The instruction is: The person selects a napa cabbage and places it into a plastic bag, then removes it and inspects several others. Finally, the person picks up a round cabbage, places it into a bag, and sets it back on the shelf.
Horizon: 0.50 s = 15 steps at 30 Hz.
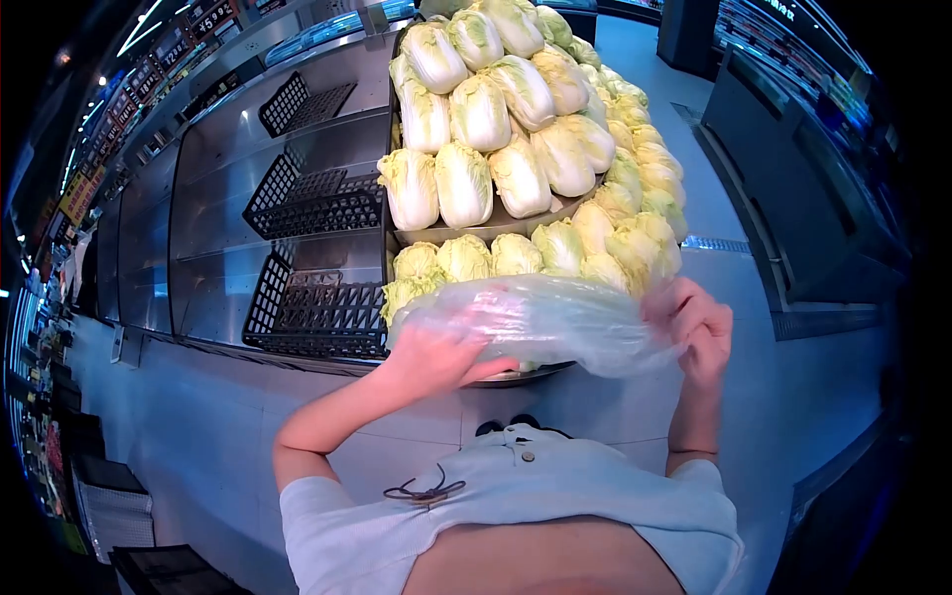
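Observation:
A clear plastic bag stretches sideways between my two hands, in front of the lowest row of napa cabbages. My left hand grips its left part, the thumb showing below and the fingers blurred behind the film. At the other end, my right hand is closed with bent fingers on the gathered plastic. Glare and folds in the film hide what, if anything, is inside. More napa cabbages are piled in rows behind the bag, white stems toward me.
Black plastic crates sit on the metal display stand left of the cabbages. A dark cabinet stands across the aisle on the right. Grey floor tiles show around my feet. Price signs hang at the far left.

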Motion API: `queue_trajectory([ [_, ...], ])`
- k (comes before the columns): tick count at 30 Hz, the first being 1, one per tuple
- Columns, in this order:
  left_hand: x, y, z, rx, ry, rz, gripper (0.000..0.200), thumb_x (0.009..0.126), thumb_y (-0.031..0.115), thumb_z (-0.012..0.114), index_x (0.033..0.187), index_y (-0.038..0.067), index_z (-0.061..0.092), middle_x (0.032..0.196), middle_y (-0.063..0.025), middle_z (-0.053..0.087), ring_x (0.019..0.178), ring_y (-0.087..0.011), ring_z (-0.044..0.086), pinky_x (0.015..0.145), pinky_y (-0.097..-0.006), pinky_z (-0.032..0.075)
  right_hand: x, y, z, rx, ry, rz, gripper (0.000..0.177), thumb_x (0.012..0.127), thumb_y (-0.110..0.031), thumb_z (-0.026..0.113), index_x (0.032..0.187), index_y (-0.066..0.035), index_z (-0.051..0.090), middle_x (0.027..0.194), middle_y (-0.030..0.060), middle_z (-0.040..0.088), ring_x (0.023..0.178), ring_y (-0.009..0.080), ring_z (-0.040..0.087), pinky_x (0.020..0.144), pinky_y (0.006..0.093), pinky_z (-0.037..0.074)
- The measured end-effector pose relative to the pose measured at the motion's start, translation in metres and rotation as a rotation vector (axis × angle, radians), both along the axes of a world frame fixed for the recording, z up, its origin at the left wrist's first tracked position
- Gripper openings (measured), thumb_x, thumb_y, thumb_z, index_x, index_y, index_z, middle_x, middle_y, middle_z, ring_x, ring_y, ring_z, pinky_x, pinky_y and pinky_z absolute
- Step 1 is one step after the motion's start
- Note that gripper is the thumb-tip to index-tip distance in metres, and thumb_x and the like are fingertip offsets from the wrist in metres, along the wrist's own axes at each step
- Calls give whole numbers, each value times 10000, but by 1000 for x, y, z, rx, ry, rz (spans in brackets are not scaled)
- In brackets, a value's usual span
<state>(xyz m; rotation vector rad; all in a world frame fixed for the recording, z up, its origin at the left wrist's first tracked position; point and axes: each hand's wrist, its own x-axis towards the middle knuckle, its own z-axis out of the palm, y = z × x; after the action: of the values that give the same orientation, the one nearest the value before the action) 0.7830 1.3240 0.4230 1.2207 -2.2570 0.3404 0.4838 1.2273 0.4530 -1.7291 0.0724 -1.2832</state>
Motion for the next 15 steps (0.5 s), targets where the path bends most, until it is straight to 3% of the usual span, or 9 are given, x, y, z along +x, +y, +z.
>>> queue_trajectory([
  [1,0,1,4,31,-95,49,517,709,221,767,1182,85,608,1057,-71,633,965,-265,605,693,-329,526,-4,-3,2,-39,-29,-31,88,695,9,446,650,5,521,750,115,565,673,205,502,656,304,415],
  [4,3,7,10,75,-303,127,497,698,203,738,1166,96,609,1033,-46,630,912,-244,600,660,-323,510,-24,-6,14,-267,247,-191,114,680,51,463,658,9,566,824,121,575,756,228,517,699,318,428],
  [7,4,5,15,-13,-340,30,446,696,182,704,1124,101,610,1019,-40,621,891,-234,591,692,-341,502,-13,-4,30,-655,528,-812,278,653,109,479,825,-16,659,939,111,588,889,253,517,757,335,433],
  [10,0,-2,24,-124,-336,-148,392,694,176,691,1070,104,608,1009,-53,606,922,-234,591,785,-363,501,1,6,40,-682,442,-1129,491,637,150,494,1028,-80,681,1032,93,587,1005,269,492,824,358,430],
  [11,-4,-3,26,-172,-333,-231,376,693,177,690,1052,102,605,1011,-58,602,938,-238,592,815,-372,497,-1,14,37,-843,371,-1112,534,660,113,554,1132,-118,653,1023,81,601,969,272,519,802,359,457],
  [13,-14,1,27,-249,-267,-375,248,733,147,640,972,94,596,1076,-55,595,997,-208,583,809,-337,486,5,30,30,-1174,206,-743,424,707,40,611,1095,-123,663,1029,59,593,921,246,542,765,378,490],
  [15,-20,6,26,-354,-247,-544,209,761,163,639,953,93,594,1068,-49,593,985,-198,583,776,-316,485,35,45,27,-1132,305,-402,228,808,-82,639,1028,-137,657,896,66,632,778,239,606,693,388,518],
])
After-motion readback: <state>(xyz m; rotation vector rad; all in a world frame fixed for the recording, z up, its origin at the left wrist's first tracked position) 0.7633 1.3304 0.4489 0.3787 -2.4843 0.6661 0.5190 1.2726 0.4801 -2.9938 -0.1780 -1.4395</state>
